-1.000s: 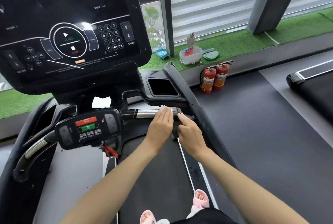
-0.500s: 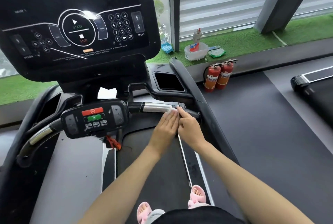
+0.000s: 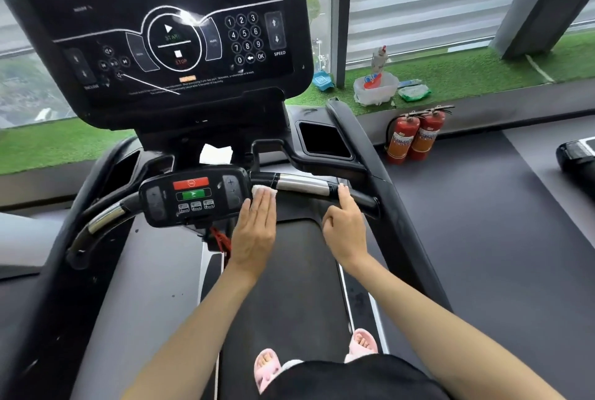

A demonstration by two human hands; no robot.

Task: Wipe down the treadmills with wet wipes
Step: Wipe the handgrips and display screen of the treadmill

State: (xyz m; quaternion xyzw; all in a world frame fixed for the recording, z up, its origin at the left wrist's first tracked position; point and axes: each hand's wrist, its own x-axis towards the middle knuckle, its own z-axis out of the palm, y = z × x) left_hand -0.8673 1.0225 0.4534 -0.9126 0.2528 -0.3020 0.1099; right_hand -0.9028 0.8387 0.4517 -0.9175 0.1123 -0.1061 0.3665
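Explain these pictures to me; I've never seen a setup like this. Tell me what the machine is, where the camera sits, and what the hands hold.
There is no robot here: a person stands on a treadmill's belt, and the camera sits on their head, looking forward and down, so you see their own arms. The black console above is the treadmill's screen. Below it sits a small control panel with a red and a green button, and a handlebar runs off to its right. The left hand presses a white wet wipe flat against that bar, right beside the panel. The right hand holds nothing; two fingers rest on the bar's black grip. Another white sheet lies behind the panel. On the floor beyond stand two red fire extinguishers.
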